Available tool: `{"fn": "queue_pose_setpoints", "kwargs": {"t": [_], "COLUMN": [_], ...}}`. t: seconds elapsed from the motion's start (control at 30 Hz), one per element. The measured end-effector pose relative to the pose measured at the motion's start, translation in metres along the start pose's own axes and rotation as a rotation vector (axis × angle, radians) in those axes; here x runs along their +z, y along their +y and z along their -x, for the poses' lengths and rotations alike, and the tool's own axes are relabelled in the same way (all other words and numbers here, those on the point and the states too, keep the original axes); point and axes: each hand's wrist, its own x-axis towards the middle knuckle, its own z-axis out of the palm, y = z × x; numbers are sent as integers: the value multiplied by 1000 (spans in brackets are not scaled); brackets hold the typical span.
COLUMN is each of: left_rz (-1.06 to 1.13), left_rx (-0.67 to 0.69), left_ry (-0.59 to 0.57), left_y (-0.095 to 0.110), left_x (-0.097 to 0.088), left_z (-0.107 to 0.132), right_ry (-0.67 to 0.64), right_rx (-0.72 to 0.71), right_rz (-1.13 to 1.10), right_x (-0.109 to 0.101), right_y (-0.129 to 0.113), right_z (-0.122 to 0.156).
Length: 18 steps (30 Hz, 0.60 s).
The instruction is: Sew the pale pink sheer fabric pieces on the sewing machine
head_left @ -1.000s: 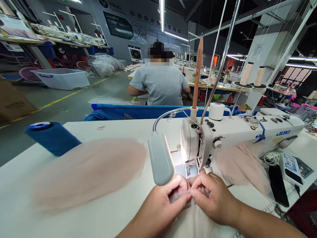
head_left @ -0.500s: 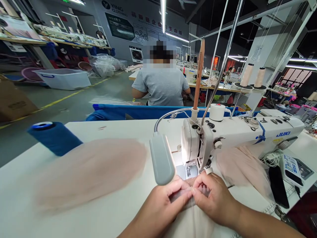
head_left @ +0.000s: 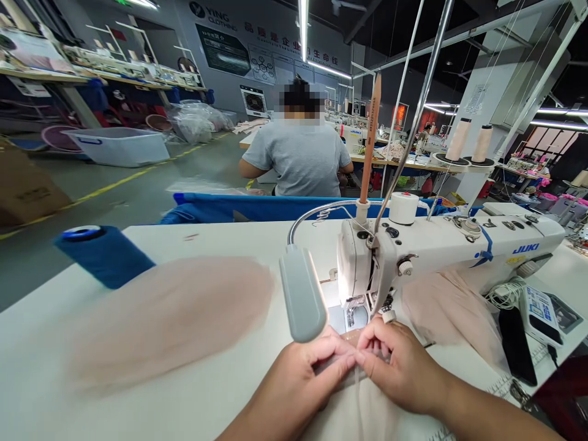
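Observation:
My left hand (head_left: 303, 376) and my right hand (head_left: 399, 364) pinch a strip of sheer pale pink mesh fabric (head_left: 367, 401) between thumbs and fingers, fingertips meeting just in front of the presser foot (head_left: 351, 313) of a white sewing machine (head_left: 441, 251). Both hands are closed on the fabric. A grey gooseneck lamp head (head_left: 302, 293) hangs right above my left hand. More of the pink mesh (head_left: 448, 315) bunches under the machine's arm on the right.
A pile of pink mesh (head_left: 165, 318) lies on the white table (head_left: 220, 239) at left, beside a blue thread cone (head_left: 103, 254) on its side. A black phone (head_left: 517, 343) and control box (head_left: 542, 312) sit at right. A person in a grey shirt (head_left: 298, 156) sits ahead.
Both hands stay pinched on the mesh and have edged slightly forward toward the presser foot. The view has shifted a little to the left.

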Motion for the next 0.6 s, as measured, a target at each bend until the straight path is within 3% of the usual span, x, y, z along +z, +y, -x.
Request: {"fn": "queue_pose_setpoints", "kwargs": {"t": [0.2, 0.33, 0.47, 0.6], "left_rz": [-83, -354, -548, -633], "left_rx": [9, 94, 274, 580], "left_ry": [-58, 16, 218, 339], "left_y": [0, -12, -21, -21], "left_x": [0, 7, 12, 11], "left_z": [1, -3, -5, -3], "right_ry": [24, 24, 51, 71], "right_rx": [3, -33, -88, -84], "right_rz": [52, 146, 322, 369], "right_x": [2, 8, 14, 18], "right_y": [-1, 5, 13, 17], "right_z": [1, -4, -13, -16]}}
